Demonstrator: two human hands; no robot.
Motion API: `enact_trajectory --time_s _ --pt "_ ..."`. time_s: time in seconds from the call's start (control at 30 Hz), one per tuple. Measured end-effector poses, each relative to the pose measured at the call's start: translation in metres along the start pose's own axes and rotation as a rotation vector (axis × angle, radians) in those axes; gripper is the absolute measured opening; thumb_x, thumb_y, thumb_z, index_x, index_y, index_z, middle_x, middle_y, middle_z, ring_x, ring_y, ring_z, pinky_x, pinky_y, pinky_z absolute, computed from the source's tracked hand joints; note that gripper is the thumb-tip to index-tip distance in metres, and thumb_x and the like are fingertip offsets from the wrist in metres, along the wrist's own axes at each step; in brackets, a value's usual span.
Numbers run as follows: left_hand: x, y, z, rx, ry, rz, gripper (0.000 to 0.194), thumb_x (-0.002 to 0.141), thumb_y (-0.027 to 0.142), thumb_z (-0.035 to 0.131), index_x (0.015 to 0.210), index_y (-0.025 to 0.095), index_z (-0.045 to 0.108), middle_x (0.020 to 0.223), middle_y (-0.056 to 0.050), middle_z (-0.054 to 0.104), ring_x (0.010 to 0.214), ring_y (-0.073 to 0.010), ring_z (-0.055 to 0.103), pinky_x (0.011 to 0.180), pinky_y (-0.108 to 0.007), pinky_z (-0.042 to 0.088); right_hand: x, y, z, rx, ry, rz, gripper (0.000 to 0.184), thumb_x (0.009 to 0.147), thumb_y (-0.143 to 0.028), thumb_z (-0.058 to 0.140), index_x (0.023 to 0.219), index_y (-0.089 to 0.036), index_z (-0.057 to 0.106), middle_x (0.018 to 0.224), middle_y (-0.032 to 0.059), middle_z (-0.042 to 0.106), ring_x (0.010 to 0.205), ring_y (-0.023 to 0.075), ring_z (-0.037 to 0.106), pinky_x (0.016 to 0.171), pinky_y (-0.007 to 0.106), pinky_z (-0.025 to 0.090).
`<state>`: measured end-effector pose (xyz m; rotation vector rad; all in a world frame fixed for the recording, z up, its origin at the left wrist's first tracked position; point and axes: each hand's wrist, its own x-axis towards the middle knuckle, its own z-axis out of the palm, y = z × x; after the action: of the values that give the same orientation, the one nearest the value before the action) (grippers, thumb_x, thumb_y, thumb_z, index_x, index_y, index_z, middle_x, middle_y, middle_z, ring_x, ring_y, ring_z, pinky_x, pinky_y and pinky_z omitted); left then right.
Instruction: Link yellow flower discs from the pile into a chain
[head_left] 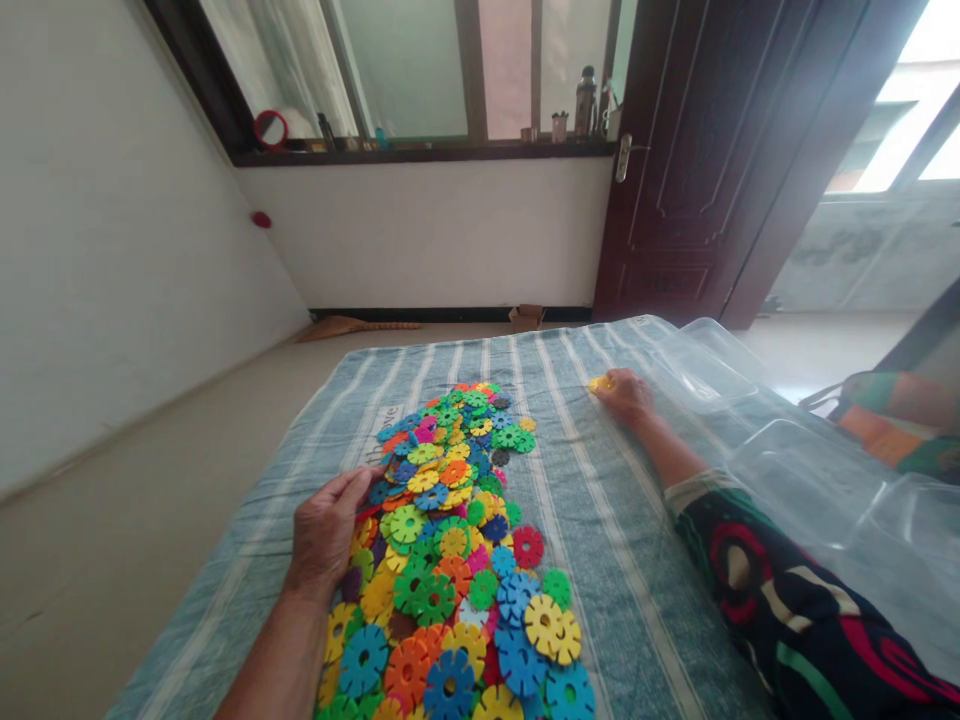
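Note:
A long heap of notched plastic snowflake discs, in yellow, blue, green, orange, red and other colours, runs down the middle of the cloth-covered table. My left hand lies against the heap's left side, fingers stretched toward the discs; some fingertips are hidden behind or under them. To the right of the heap, my right hand rests low over the cloth and pinches a yellow snowflake disc at its fingertips. Whether it holds more than one disc I cannot tell.
The striped blue-grey cloth covers the table. Clear plastic boxes stand along its right side, near my right forearm. Beyond the far edge are a small cardboard box, a broom and a dark red door.

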<state>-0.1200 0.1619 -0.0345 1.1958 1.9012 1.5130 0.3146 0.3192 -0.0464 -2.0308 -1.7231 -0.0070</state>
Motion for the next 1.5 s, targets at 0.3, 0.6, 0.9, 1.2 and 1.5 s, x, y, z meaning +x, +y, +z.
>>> enact_trajectory --time_s 0.3,0.6,0.9,1.2,1.5 --pt "0.001 -0.003 -0.002 -0.079 -0.060 -0.067 0.043 0.066 0.049 0.068 0.094 0.017 0.075 0.103 -0.005 0.075 0.109 -0.0282 0.064 0.104 -0.038 0.046 0.016 -0.001 -0.005 -0.087 -0.064 -0.095 0.034 0.080 -0.040 0.053 0.093 -0.017 0.073 0.098 0.0113 0.068 0.087 0.0244 0.061 0.068 0.030 0.040" --pt "0.000 -0.001 -0.002 -0.059 -0.073 -0.054 0.044 0.067 0.051 0.067 0.094 0.017 0.075 0.102 -0.004 0.075 0.107 -0.0276 0.065 0.101 -0.037 0.047 0.018 0.001 -0.001 -0.087 -0.092 -0.112 0.032 0.083 -0.043 0.054 0.093 -0.019 0.072 0.099 0.0102 0.069 0.086 0.0228 0.061 0.066 0.029 0.039" --pt "-0.002 0.003 -0.001 -0.049 -0.044 -0.063 0.039 0.066 0.049 0.067 0.090 0.019 0.076 0.097 -0.002 0.076 0.103 -0.0259 0.065 0.097 -0.033 0.050 0.005 0.008 0.003 0.013 0.059 -0.005 0.040 0.086 -0.044 0.055 0.117 -0.021 0.065 0.109 0.0108 0.067 0.093 0.0245 0.061 0.072 0.031 0.042" --pt "-0.003 0.006 -0.001 -0.022 -0.049 -0.059 0.042 0.067 0.050 0.066 0.094 0.020 0.076 0.101 -0.001 0.075 0.107 -0.0283 0.064 0.101 -0.036 0.048 -0.012 -0.004 0.005 -0.020 -0.007 0.022 0.031 0.088 -0.043 0.054 0.111 -0.024 0.065 0.111 0.0095 0.066 0.098 0.0234 0.060 0.074 0.030 0.041" --pt "-0.003 0.006 -0.001 -0.024 -0.041 -0.073 0.041 0.068 0.049 0.066 0.094 0.019 0.076 0.104 -0.001 0.075 0.110 -0.0272 0.063 0.106 -0.036 0.045 -0.019 -0.010 0.003 -0.034 0.012 0.000 0.041 0.086 -0.042 0.060 0.123 -0.025 0.054 0.116 0.0094 0.065 0.106 0.0258 0.058 0.076 0.032 0.042"
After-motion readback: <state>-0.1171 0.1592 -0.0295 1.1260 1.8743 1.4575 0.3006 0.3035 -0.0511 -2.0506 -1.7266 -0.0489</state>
